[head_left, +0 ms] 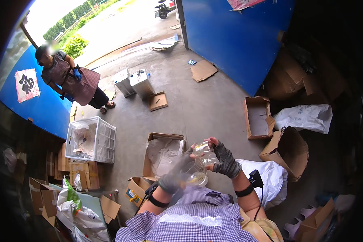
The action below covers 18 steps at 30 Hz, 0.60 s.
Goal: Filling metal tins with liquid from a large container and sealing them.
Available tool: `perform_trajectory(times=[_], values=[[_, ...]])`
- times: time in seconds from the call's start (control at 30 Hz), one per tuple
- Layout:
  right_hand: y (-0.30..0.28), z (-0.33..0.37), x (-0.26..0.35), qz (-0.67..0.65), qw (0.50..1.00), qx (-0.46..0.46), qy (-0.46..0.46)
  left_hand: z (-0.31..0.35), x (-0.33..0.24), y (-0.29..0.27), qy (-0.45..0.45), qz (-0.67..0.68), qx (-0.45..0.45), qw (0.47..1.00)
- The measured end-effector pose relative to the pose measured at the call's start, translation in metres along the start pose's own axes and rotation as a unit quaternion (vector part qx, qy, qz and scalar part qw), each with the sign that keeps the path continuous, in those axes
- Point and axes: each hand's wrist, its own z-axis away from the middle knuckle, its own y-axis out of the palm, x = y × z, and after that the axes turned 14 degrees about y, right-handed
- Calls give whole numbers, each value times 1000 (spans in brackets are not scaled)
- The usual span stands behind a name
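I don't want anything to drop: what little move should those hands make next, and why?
Perhaps steady the left hand. It looks blurred beside the clear containers, while the right hand holds on from the other side, so a calmer grip might be safer.

Grey gloves [228, 163] covered the left hand [174, 175] and right hand [226, 159], with black arm bands [245, 191] just behind. At four o'clock was a little black box [255, 178] with a cord [262, 198]. At six o'clock, the purple-and-white checked top [189, 232] had white lace [189, 220].
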Motion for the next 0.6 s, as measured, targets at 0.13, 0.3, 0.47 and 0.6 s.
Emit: perform_trajectory(times=[0.13, 0.3, 0.47, 0.6], values=[[-58, -73, -4, 7, 1000, 17, -13, -75, 32, -39, 34, -30, 33, 998], [-133, -186, -11, 39, 995, 92, 23, -170, 73, -110, 55, 7, 11, 998], [-195, -292, -14, 12, 987, 157, 32, -252, 105, -175, 20, 40, -36, 998], [-241, -359, -40, -88, 987, 115, 70, -328, 130, -219, -41, 97, -97, 990]])
